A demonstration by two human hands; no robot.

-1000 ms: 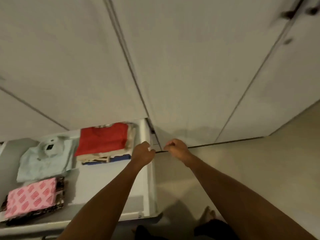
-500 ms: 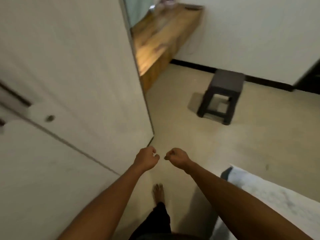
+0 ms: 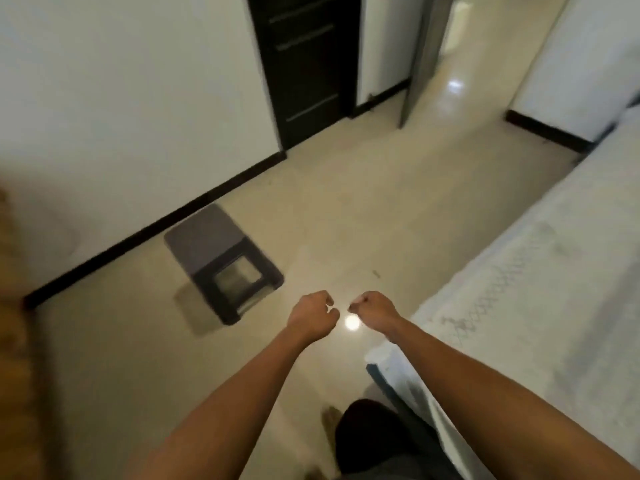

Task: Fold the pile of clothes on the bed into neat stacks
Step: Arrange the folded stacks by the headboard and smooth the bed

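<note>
The bed [image 3: 554, 271] runs along the right side of the room, its near corner just right of the person's legs. Out on the floor [image 3: 346, 202], left of the bed and well apart from it, a stool [image 3: 221, 261] stands close before the wall [image 3: 121, 98]. Farther along that wall is a door [image 3: 308, 64], and right of it an open door leaf [image 3: 419, 57]. The left grip [image 3: 311, 318] and right grip [image 3: 372, 306] are side by side, near yet apart, above the floor between stool and bed.

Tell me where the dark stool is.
In the head view the dark stool stands on the floor left of centre, beside the black baseboard, ahead-left of the left hand.
</note>
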